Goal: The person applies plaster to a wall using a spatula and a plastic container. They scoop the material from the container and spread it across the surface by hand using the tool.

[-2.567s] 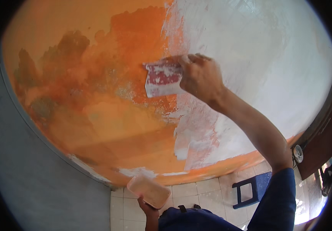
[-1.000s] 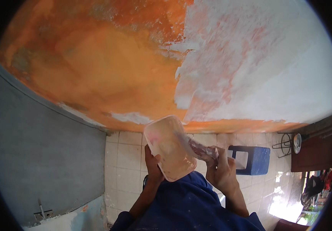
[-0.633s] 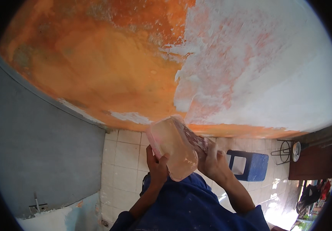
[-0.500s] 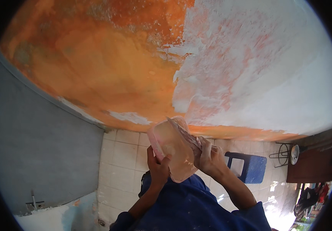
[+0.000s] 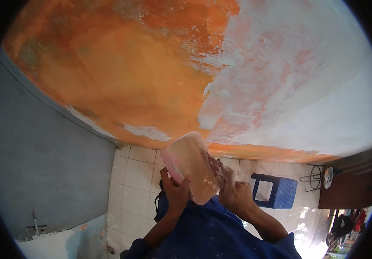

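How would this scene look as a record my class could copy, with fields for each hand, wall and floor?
Left hand: grips a pinkish tray
Right hand: holds a smeared scraper at the tray's right edge
Wall: orange at left, mostly white at right, with pink patches
Floor: pale tiled; a blue stool at right

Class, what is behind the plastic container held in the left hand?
Behind the container, parts of the orange wall, floor tiles and blue clothing show around its edges. Whatever lies directly behind it is covered and cannot be seen.
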The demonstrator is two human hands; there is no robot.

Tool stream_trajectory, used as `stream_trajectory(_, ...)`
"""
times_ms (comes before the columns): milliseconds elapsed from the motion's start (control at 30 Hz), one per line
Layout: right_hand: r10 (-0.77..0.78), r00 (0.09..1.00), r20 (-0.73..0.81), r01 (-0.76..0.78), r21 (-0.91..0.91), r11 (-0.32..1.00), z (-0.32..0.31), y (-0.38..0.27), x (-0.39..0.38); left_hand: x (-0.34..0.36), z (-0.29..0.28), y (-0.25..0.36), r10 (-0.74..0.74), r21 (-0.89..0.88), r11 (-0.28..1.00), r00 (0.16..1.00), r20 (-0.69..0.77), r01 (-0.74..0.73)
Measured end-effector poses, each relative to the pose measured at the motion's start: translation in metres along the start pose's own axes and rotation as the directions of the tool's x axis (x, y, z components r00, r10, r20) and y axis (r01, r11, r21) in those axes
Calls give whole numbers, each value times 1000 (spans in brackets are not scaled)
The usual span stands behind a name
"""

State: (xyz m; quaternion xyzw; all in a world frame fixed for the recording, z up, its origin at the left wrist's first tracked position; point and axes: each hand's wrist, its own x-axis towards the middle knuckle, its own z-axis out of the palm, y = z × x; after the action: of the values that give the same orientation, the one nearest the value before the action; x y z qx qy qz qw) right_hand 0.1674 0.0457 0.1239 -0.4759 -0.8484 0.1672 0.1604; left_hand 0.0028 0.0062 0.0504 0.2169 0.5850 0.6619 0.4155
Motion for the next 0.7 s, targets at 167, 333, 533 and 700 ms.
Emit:
stream_trajectory(167, -17, 999, -28, 16, -25, 1000, 20, -12, 9, 4, -8, 21, 61, 205, 975, 993, 101, -81)
stream_trajectory(333, 27, 999, -43, -25, 36, 999, 36, -27, 11, 8, -22, 24, 139, 178, 970, 980, 141, -163)
stream_trajectory(533, -89, 994, -70, 88, -21, 996, 57, -20, 10, 16, -31, 41, 77, 67, 994, 981, 179, -90)
stream_trajectory(700, 12, 999, -40, -2, 240, 971, 50, -28, 16, 19, -42, 35, 106, 145, 980, 973, 204, -137)
